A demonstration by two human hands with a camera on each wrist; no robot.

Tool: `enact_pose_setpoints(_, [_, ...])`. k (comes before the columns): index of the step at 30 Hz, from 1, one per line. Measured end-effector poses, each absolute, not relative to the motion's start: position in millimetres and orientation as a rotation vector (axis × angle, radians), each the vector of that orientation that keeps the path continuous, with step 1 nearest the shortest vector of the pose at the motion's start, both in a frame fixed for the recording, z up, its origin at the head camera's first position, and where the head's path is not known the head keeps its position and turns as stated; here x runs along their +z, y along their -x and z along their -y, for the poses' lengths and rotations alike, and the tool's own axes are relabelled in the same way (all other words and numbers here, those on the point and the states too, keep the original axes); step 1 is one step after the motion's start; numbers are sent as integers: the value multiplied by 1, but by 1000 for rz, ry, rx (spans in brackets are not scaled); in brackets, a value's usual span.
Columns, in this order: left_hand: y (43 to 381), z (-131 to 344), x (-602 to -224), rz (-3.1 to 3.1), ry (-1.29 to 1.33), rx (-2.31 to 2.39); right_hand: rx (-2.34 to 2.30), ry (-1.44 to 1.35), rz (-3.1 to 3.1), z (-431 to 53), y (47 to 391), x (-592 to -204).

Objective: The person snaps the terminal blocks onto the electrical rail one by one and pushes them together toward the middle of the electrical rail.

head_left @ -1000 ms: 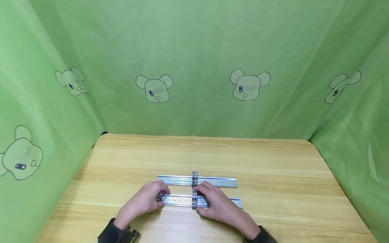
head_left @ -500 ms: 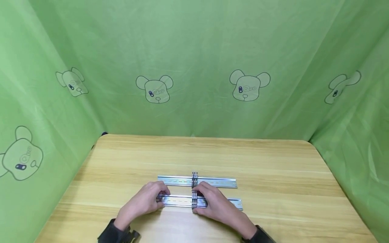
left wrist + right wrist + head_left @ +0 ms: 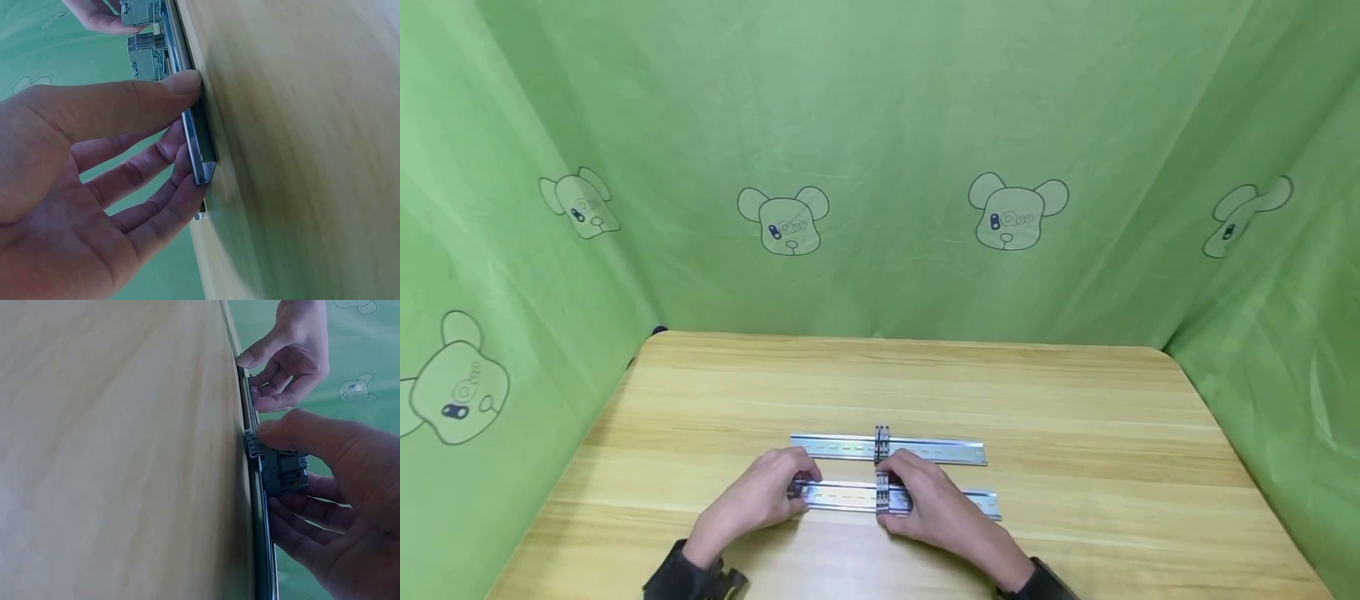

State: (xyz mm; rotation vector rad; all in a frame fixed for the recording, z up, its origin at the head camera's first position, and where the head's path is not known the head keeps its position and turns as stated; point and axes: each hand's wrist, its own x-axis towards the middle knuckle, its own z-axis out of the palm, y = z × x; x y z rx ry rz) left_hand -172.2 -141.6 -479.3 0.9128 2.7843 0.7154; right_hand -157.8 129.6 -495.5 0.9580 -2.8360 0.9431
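Two silvery slotted DIN rails lie parallel across the table. My left hand (image 3: 767, 492) grips the left end of the nearer rail (image 3: 842, 497), its thumb on the near edge and fingers on the far side; the left wrist view shows that rail end (image 3: 199, 147) between them. Grey terminal blocks (image 3: 882, 493) sit side by side on this rail near its middle. Thumb and fingers of my right hand (image 3: 940, 504) pinch them from front and back. In the right wrist view, the thumb lies against the blocks' (image 3: 287, 472) near side. The hand covers part of the rail.
Just behind lies the farther DIN rail (image 3: 940, 451), with its own small group of terminal blocks (image 3: 882, 444) clipped mid-length. The wooden table (image 3: 1112, 467) has green cloth walls (image 3: 880, 100) at its back and sides. Black bands circle both wrists.
My right hand has shifted slightly left, its thumb coming in against the near end of the terminal blocks. The left hand and both rails stay put.
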Motion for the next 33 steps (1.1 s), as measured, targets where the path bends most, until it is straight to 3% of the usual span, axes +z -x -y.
enact_pose_setpoints(33, [176,142,-487,-2799,-925,726,936,-972,2819,-134,163,-497])
